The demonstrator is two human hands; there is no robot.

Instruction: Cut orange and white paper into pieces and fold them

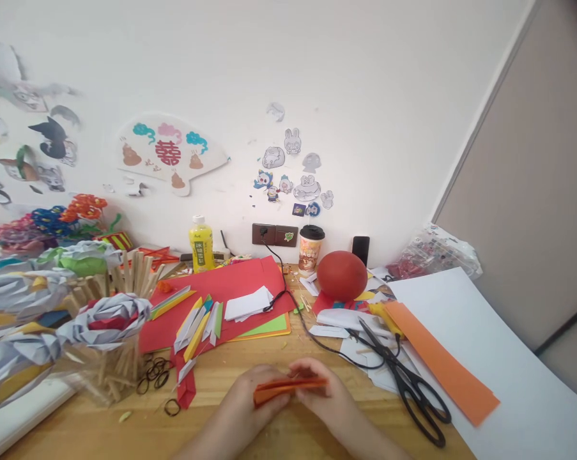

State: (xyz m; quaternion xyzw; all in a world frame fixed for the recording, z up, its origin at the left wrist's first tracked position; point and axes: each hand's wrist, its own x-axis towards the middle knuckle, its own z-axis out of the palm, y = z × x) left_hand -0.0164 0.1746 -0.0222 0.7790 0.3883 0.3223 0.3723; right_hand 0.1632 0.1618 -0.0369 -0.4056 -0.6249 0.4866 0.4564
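Note:
Near the front middle of the wooden table, my left hand (250, 399) and my right hand (323, 387) pinch a small folded piece of orange paper (288, 386) between them, one at each end. The fingers wrap round its sides, with the thumbs below. To the right lie black scissors (400, 370) with their blades slightly apart, beside long orange paper strips (441, 364). Beyond my hands, folded white, yellow and green paper pieces (199, 324) rest on red paper (240, 281), near a stack of white slips (248, 303).
Black rubber bands (154, 374) and bundled sticks (108, 370) lie left. A black cable (317, 342) crosses the middle. Farther back stand a yellow bottle (201, 246), a lidded cup (311, 250) and a red balloon (342, 275). A large white sheet (480, 332) covers the right side.

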